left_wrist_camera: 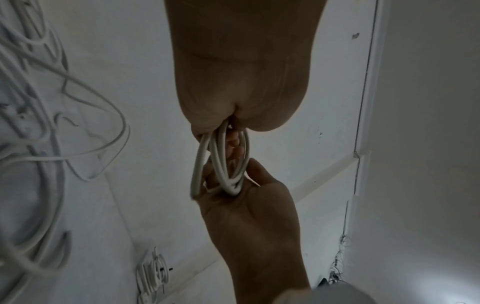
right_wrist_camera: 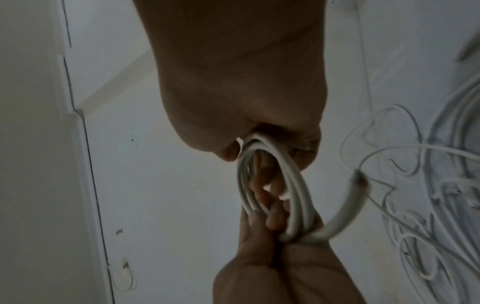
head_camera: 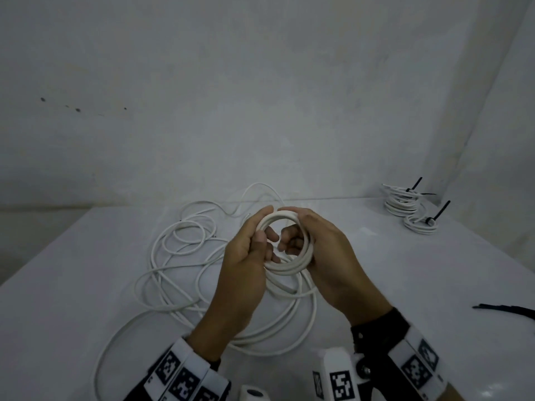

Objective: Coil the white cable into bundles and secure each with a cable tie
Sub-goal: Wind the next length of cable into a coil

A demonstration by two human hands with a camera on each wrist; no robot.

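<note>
A small coil of white cable (head_camera: 285, 244) is held upright above the table between both hands. My left hand (head_camera: 254, 241) grips its left side, thumb on the rim and fingers curled through the ring. My right hand (head_camera: 307, 238) grips the right side the same way. In the left wrist view the coil (left_wrist_camera: 223, 162) runs from my left palm to the right hand (left_wrist_camera: 249, 207). In the right wrist view the coil (right_wrist_camera: 275, 185) shows several turns and a loose cut end (right_wrist_camera: 358, 181). More loose white cable (head_camera: 185, 256) lies tangled on the table under and left of the hands.
Two tied cable bundles (head_camera: 405, 204) with black cable ties sticking up sit at the table's far right corner. Loose black cable ties (head_camera: 506, 309) lie at the right edge. The white table (head_camera: 86, 285) meets a white wall behind.
</note>
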